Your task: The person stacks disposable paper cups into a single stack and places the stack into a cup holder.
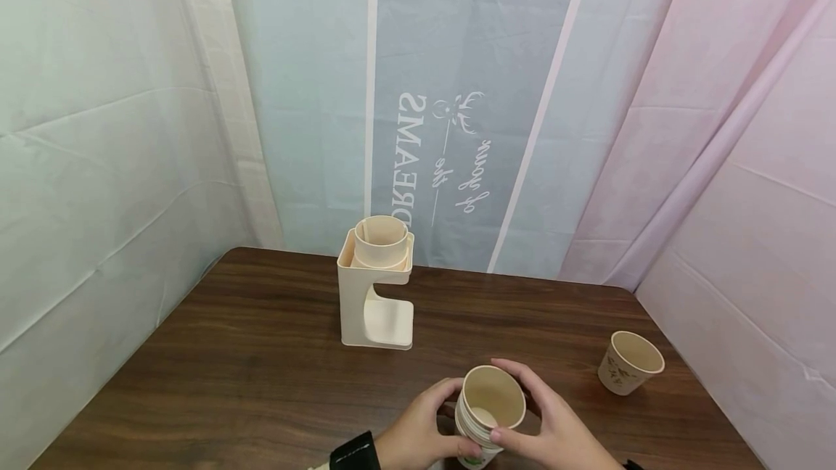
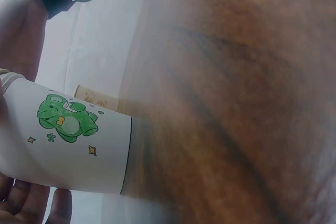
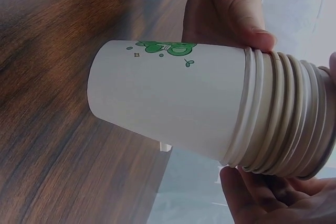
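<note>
A stack of nested paper cups (image 1: 472, 421) stands between both hands near the table's front edge. Its lowest cup is white with a green cartoon bear (image 2: 67, 121); the rims above (image 3: 283, 108) are white and beige. On one side, my left hand (image 1: 418, 430) grips the stack, thumb and fingers curled round it. My right hand (image 1: 555, 423) holds the upper rims from the other side, thumb at the front and fingers behind. The top cup is beige inside. Away to the right sits a single beige paper cup (image 1: 617, 374) with a brown print.
A cream cup dispenser (image 1: 355, 307) with a round tube (image 1: 381, 252) in its top stands towards the back of the dark wooden table (image 1: 261, 354). Hanging cloth (image 1: 313, 93) encloses the back and both sides.
</note>
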A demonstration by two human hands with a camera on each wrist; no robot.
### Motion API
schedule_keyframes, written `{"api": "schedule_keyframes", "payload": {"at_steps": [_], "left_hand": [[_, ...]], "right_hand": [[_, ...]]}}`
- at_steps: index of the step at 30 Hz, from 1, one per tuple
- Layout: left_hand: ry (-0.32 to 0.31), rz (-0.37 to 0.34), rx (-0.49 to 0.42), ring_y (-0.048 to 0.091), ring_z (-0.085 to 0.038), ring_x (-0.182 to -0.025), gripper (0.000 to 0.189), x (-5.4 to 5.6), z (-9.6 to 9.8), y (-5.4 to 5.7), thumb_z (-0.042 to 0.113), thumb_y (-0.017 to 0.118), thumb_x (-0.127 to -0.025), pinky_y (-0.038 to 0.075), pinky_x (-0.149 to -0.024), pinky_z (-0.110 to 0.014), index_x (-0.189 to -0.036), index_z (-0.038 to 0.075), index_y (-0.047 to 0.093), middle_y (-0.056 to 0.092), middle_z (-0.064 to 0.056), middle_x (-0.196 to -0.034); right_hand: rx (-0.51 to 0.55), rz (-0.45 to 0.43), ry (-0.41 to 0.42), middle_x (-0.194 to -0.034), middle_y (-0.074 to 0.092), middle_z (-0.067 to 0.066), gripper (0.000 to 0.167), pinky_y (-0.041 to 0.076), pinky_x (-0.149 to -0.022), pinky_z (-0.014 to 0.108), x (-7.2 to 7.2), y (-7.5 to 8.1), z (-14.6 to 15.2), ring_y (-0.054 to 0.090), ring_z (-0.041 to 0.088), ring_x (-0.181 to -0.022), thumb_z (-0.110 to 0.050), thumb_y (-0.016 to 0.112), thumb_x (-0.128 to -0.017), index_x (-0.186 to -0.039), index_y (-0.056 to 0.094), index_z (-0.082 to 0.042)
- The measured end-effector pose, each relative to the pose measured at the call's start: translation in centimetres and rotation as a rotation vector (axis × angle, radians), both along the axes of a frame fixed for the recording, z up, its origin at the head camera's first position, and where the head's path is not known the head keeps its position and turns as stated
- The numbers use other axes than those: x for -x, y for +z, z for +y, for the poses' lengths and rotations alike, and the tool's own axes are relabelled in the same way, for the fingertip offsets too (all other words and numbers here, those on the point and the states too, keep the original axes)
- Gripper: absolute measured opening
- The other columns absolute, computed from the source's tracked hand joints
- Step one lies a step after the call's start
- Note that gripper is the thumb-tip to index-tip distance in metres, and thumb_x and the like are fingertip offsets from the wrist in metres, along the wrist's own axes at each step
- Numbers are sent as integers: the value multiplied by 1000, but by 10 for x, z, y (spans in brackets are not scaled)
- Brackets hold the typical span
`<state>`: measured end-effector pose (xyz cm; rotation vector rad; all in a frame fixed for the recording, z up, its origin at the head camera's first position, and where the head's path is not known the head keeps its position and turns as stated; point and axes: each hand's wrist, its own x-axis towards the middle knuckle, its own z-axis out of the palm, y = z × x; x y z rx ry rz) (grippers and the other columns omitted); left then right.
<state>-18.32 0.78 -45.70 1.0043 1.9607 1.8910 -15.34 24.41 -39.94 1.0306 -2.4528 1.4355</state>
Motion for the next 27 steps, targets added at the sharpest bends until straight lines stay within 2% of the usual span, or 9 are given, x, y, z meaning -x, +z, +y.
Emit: {"api": "schedule_keyframes", "payload": {"at_steps": [6,13,17,22,27], "left_hand": [[11,25,3,62,-5,-106,64,1,1,-1,9,85,-84,54,-90,-25,-140,5,54,62,-6,-126],[16,37,0,61,-4,-106,65,2,2,-3,8,85,-83,54,-90,-25,-140,5,54,62,-6,-126],[23,54,0,61,-4,-107,65,3,2,-3,8,86,-83,54,-90,-25,-140,5,55,63,-5,-125],[30,73,7,60,-4,-108,66,3,2,-3,8,86,-82,54,-92,-26,-140,5,55,63,-6,-126],[28,71,9,60,-5,-109,66,3,1,-3,9,86,-83,53,-93,-26,-140,4,54,62,-6,-127]], "right_hand": [[11,44,-8,-141,57,2,76,51,-94,22,2,1,4,59,11,-119,5,80,-82,-148,44,-4],[38,-12,-96,-135,61,-4,60,52,-94,23,0,12,11,62,9,-118,8,68,-91,-145,47,-6],[51,-25,-156,-132,61,-5,53,54,-89,24,1,17,19,60,6,-118,8,63,-95,-144,48,-6],[65,36,-231,-131,62,-6,51,55,-86,22,5,21,32,59,3,-119,10,63,-94,-142,49,-4],[84,88,-295,-130,63,-5,52,51,-91,17,9,24,46,59,4,-118,14,62,-93,-141,49,0]]}}
